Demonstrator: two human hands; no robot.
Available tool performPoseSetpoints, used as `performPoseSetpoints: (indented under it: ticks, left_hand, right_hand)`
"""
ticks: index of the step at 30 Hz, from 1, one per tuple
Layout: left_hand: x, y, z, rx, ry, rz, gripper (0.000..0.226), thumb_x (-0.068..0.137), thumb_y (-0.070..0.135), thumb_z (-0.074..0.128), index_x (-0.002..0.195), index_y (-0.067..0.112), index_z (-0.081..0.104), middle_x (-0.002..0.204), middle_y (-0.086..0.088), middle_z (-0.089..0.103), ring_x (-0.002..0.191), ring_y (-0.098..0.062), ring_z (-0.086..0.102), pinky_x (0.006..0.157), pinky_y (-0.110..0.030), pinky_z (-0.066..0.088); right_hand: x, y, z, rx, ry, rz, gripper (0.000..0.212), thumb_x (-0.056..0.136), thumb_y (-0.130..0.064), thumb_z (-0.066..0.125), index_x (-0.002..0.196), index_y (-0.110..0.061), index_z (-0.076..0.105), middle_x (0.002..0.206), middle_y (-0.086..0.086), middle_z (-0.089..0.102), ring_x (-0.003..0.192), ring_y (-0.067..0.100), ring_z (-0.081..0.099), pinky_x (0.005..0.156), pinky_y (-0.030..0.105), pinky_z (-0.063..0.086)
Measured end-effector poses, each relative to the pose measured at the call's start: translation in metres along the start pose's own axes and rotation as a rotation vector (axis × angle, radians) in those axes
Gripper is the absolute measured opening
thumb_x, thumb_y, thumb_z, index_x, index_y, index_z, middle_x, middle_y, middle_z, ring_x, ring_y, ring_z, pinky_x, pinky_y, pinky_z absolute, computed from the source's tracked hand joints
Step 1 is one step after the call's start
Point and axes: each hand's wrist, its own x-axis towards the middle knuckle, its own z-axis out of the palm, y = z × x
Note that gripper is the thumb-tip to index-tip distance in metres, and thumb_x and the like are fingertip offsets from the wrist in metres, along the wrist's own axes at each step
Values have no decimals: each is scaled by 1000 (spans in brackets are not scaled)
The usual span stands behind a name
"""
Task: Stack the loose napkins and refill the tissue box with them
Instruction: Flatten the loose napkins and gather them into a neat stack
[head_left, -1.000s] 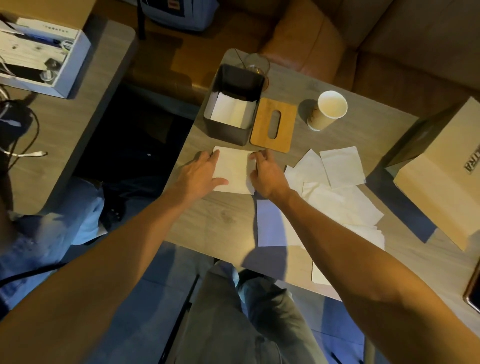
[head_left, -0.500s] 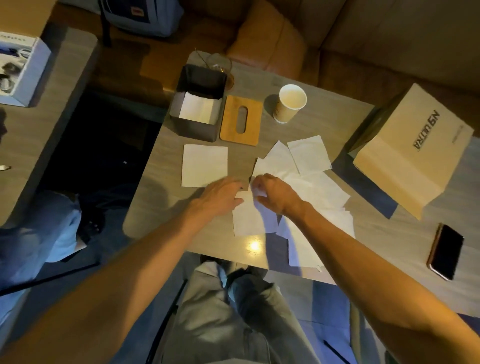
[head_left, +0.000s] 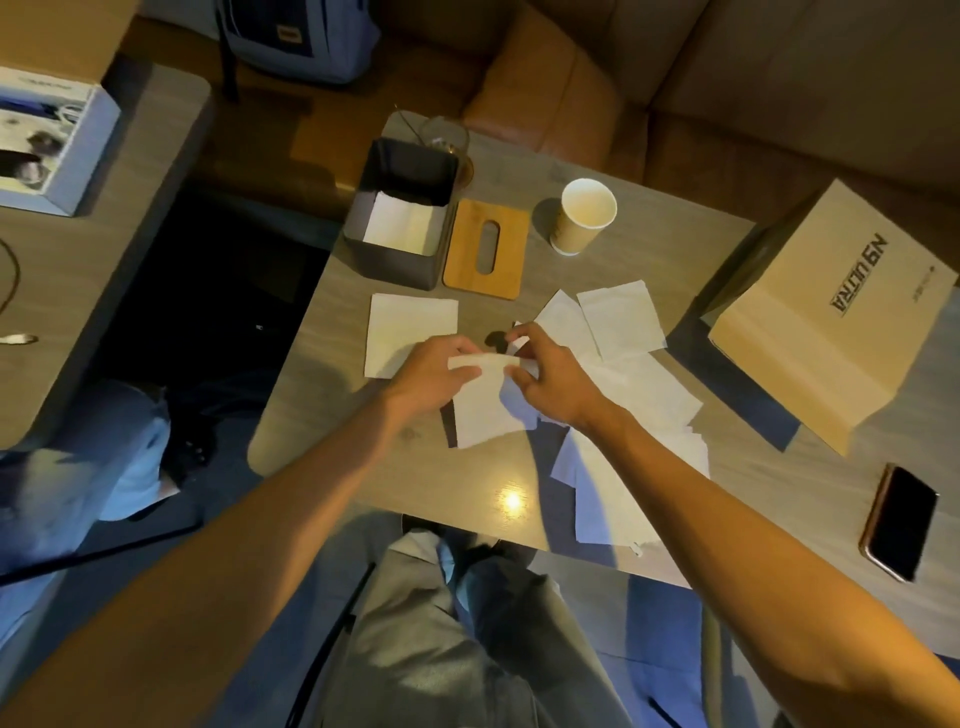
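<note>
Pinching the top edge of a white square paper napkin (head_left: 480, 415), left hand (head_left: 431, 374) and right hand (head_left: 550, 387) held it over the grey wood-grain table (head_left: 415, 483), five o'clock from the dark rectangular tissue box (head_left: 389, 262).

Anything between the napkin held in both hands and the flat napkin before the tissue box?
Nothing visible. Left hand and right hand pinch the lifted napkin beside the flat napkin; the tissue box beyond is open, bamboo lid off.

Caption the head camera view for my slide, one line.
Left hand and right hand pinch one napkin between the loose pile and a flat napkin lying before the open tissue box.
</note>
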Motion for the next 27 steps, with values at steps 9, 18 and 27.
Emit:
performPoseSetpoints:
  ticks: [9, 18, 27]
  left_hand:
    - [16, -33, -55, -105, 358, -153, 24, 95, 28, 65, 118, 30, 59, 119, 1, 61, 103, -17, 57, 90, -39, 57]
    - [32, -74, -78, 89, 373, 35, 20, 95, 17, 65, 113, 15, 73, 117, -3, 69, 106, -17, 64, 87, -33, 58]
    - [47, -92, -83, 297, 251, 78, 45, 89, 12, 71, 132, 17, 62, 118, 0, 62, 88, -12, 59, 90, -32, 57]
  right_hand:
    - [41, -37, 21, 359, 180, 93, 26, 93, -12, 64, 108, -23, 46, 116, 6, 65, 97, 25, 66, 88, 36, 58]
    - [79, -48, 49, 114, 148, 96, 23, 96, -11, 59, 117, -7, 69, 107, 7, 70, 90, 19, 63, 92, 24, 50]
    - [82, -55, 56, -127, -7, 43, 40, 96, -8, 58, 134, 1, 53, 131, 17, 56, 115, 32, 57, 100, 29, 44]
